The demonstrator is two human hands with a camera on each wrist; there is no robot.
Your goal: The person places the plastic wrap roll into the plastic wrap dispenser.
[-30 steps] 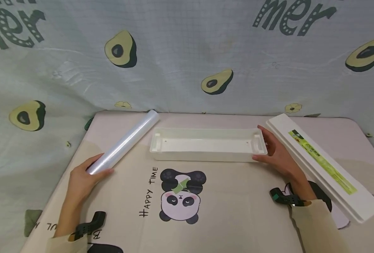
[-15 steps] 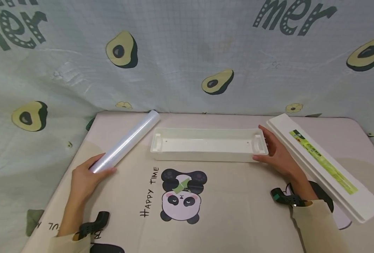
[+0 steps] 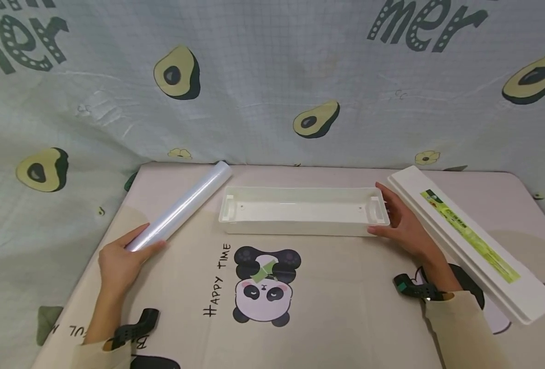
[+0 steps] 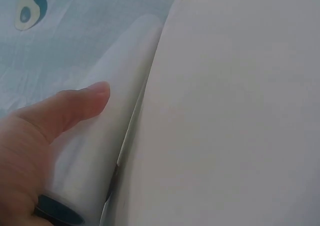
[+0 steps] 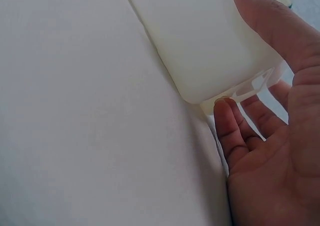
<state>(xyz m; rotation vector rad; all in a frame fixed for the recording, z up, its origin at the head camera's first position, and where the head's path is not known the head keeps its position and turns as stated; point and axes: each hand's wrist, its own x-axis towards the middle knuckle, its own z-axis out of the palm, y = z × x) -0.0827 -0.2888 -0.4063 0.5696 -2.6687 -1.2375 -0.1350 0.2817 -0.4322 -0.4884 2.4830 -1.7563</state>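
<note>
In the head view a shiny roll of plastic wrap (image 3: 180, 207) slants across the table's left side. My left hand (image 3: 120, 261) grips its near end, thumb on one side and fingers on the other. The thumb (image 4: 75, 106) lies along the film in the left wrist view, where the dark hollow core shows at the roll's end. A long, shallow white plastic box (image 3: 295, 228) stands open-topped in the middle. My right hand (image 3: 403, 223) holds its right end, thumb at the near corner and fingers round the far one. Fingertips touch the slotted end of the box (image 5: 215, 51) in the right wrist view.
A long white lid (image 3: 466, 241) with a green label lies at a slant on the right, beside my right forearm. The table (image 3: 346, 297) has a printed cover with a panda. Behind it hangs a curtain (image 3: 254, 77) with avocado prints.
My left hand and the near end of the roll have shifted very slightly left over the last half second. The right hand, box and lid stay in place.
</note>
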